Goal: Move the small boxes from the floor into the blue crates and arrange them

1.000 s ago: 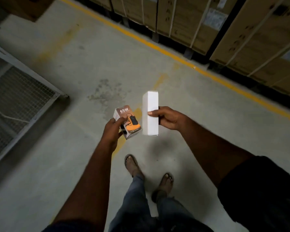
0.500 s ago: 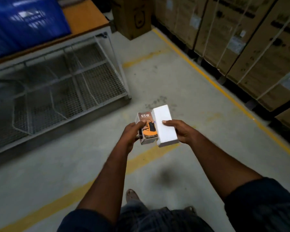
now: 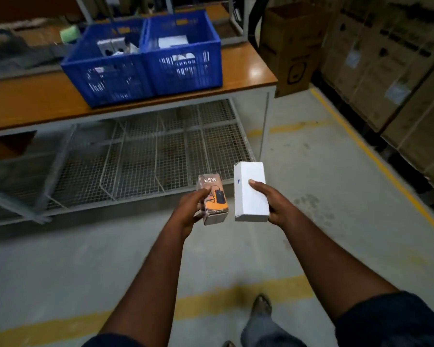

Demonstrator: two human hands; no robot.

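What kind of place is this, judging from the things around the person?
Probably a warehouse or stockroom: stacked, strapped cardboard cartons line the right side, yellow lines mark the concrete floor, and two blue crates stand on a work table.

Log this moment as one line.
left hand: holds orange 65W box | right hand: holds white cardboard box | blue plastic crates: on wooden table

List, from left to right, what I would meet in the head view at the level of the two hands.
Wire shelf → left hand, gripping the 65W box → white box → right hand, which holds it → yellow floor line.
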